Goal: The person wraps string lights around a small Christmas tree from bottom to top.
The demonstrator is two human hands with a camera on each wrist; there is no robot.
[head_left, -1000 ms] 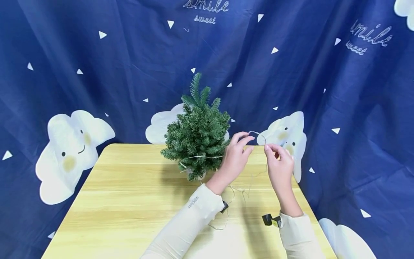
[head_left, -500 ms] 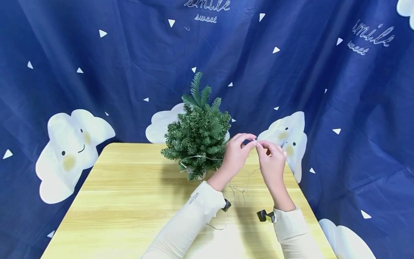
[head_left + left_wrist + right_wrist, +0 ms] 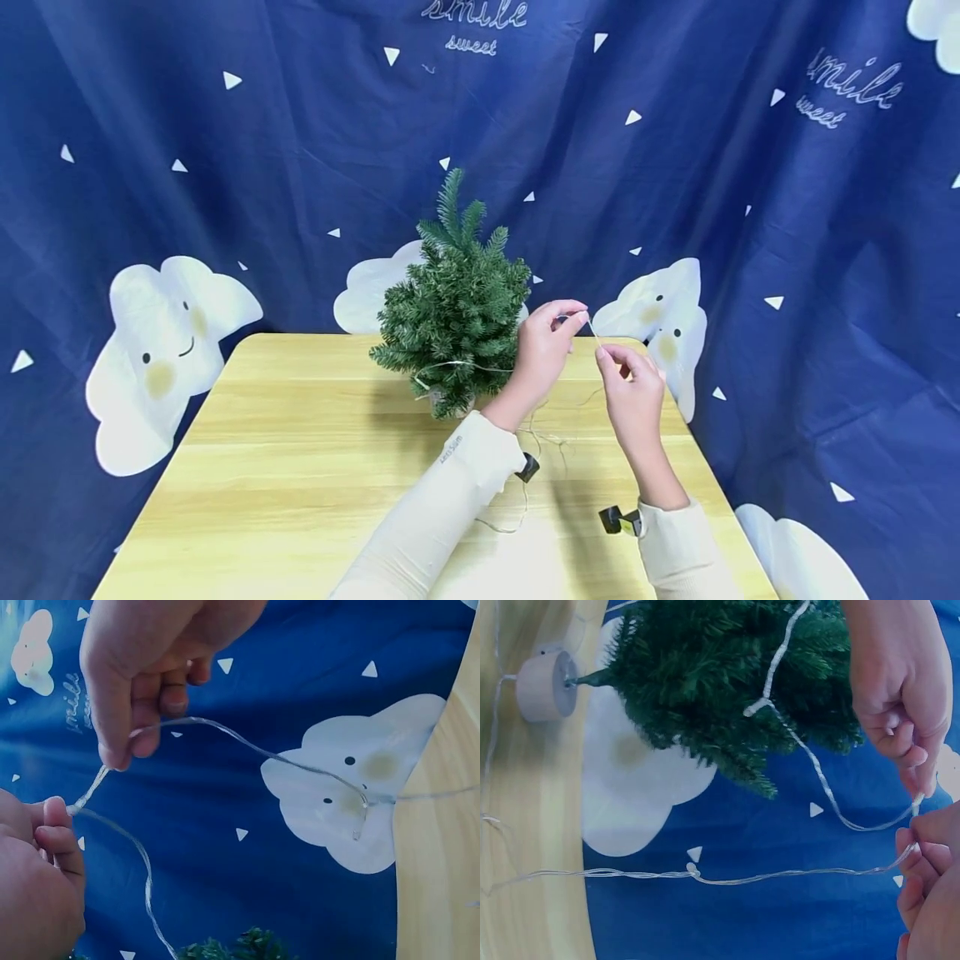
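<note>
A strand of thin clear string lights (image 3: 593, 332) runs short and straight between my two hands, right of a small artificial Christmas tree (image 3: 454, 308). My left hand (image 3: 543, 343) pinches it higher up, nearest the branches. Slightly lower, my right hand (image 3: 634, 390) pinches the wire between thumb and forefinger. In the right wrist view, small bulbs dot the string lights (image 3: 817, 772), and another stretch drops from the right hand (image 3: 939, 889) toward the table. One loop crosses the lower branches. The left palm is turned away in the head view.
More wire (image 3: 551, 437) lies loose on the wooden table (image 3: 285, 467), some of it under the left forearm. The tree stands on a round pale base (image 3: 546, 686). A blue curtain (image 3: 300, 150) with clouds hangs behind the table.
A second ago the wire arched loosely between my hands. They then came together, and now the right hand has drawn down and away, with the wire straight between them.
</note>
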